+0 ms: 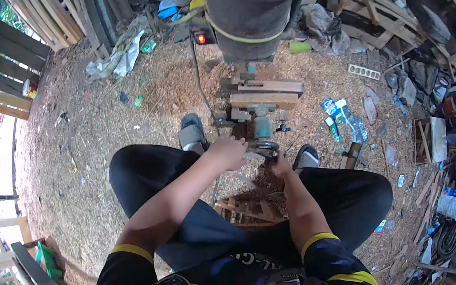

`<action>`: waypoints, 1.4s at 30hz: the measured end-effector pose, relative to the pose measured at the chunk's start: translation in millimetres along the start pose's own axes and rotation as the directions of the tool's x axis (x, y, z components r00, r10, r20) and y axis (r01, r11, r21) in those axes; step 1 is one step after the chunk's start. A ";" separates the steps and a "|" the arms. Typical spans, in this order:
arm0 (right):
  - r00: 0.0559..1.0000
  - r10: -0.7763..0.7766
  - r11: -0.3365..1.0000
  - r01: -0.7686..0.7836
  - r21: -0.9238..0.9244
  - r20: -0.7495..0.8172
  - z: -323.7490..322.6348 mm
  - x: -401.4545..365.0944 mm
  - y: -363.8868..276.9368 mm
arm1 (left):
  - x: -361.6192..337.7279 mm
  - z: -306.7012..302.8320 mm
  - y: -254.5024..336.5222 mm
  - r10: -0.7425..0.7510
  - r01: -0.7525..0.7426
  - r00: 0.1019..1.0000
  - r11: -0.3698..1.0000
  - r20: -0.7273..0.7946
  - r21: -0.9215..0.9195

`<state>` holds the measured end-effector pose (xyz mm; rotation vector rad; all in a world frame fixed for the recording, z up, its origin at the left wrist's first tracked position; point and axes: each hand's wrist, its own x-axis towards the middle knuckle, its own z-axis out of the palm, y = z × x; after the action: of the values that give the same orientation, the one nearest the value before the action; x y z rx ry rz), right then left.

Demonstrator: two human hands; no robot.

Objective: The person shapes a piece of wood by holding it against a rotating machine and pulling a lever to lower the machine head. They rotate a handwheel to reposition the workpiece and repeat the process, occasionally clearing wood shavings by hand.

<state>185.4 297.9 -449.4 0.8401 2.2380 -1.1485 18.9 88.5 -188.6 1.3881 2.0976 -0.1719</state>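
Between my knees, a teal tool with a round dark disc, which looks like an angle grinder (262, 129), is low over the ground. My left hand (226, 153) is closed at its left side, with the fingers curled and the fingertips partly hidden. On the other side, my right hand (281, 166) is wrapped around a dark part beside the disc. Just beyond the tool lie a light wooden block (264, 100) and a longer wooden piece (271, 86). Exactly where my fingers meet the tool is too small to make out.
A large dark cylinder (246, 3) with a yellow band stands straight ahead. A black cord (197, 73) runs near a red light (200, 38). Wood shavings cover the ground. Planks lean at the left, and scrap wood (387, 25) is heaped at the right. Wooden slats (253, 210) lie below my hands.
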 end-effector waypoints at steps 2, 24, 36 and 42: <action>0.997 -0.045 0.995 0.050 0.082 -0.059 -13.2 -3.2 7.7 | 4.6 -8.6 6.6 -0.032 0.030 0.998 0.999 0.061 0.030; 0.221 -0.352 0.260 0.956 0.132 -0.909 -457.4 -184.7 -520.8 | -17.3 -69.6 46.6 0.550 -0.609 0.608 0.786 -0.573 0.109; 0.455 -0.581 0.051 0.848 0.528 -0.675 -442.0 -216.7 -507.9 | -66.7 -100.1 39.4 0.204 -0.453 0.353 0.891 -0.913 0.024; 0.184 -0.555 -0.079 0.959 0.272 -0.811 -409.7 -201.7 -482.3 | -79.2 -113.4 38.9 0.026 -0.254 0.271 0.966 -0.962 -0.046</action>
<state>-72.4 359.5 159.7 -0.3878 2.5583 -3.0597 26.4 91.0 -45.1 1.7557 2.7305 1.2938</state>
